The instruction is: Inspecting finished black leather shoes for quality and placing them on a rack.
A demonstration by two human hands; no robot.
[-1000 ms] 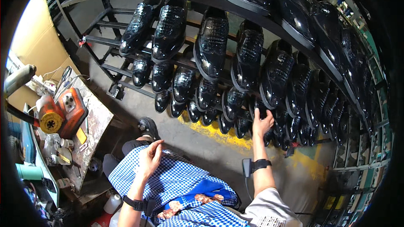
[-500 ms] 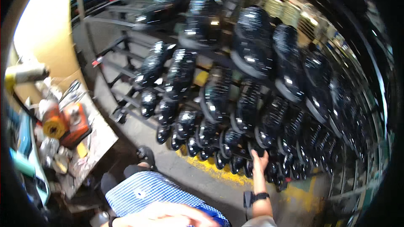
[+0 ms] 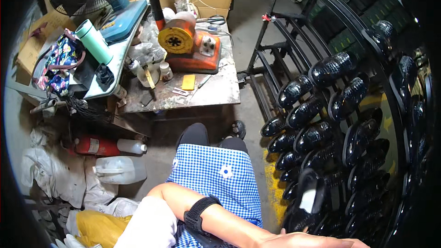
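Black shoe (image 3: 313,188) showing just beyond left hand (image 3: 310,241), opening turned up, exposing white insole patch; cannot tell either hand's hold. Glossy shoes (image 3: 333,69) resting on rack (image 3: 263,32) farther ahead, probably keeping shine unscuffed.

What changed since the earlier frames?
The view turned left, toward the workbench. The left hand, earlier over the checked apron, has moved right, past it, beside a black shoe showing a white patch; whether there's a grip, can't tell. The right hand, earlier at the shoe rack, is out of sight. The orange machine stays on the workbench.
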